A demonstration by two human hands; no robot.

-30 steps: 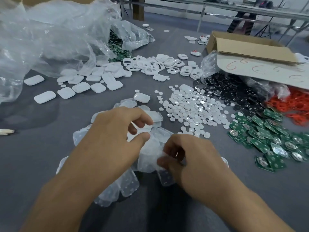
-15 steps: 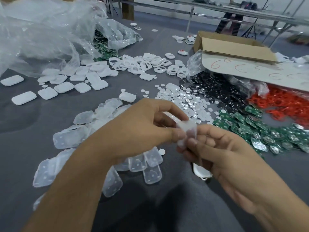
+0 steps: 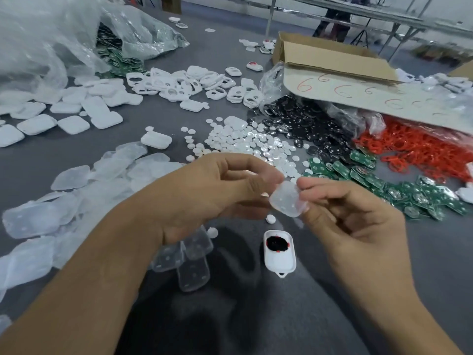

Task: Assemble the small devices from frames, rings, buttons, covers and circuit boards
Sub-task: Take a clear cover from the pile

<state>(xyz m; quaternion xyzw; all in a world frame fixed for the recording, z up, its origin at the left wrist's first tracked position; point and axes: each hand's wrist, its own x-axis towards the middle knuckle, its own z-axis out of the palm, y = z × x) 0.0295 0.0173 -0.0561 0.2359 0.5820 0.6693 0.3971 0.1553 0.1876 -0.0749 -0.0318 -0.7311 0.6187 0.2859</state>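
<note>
One cover [image 3: 285,199], left hand [image 3: 217,190], right hand [image 3: 358,226] pinching

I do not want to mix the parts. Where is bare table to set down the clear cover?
Free: the grey cloth below the white frame; the strip between white covers and clear covers; the corner right of the right hand, below the circuit boards. Crowded: the middle, with buttons and red rings.

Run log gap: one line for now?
left hand, right hand: pinching translucent cover | frame: on table, black button inside | cover: not fitted
</note>
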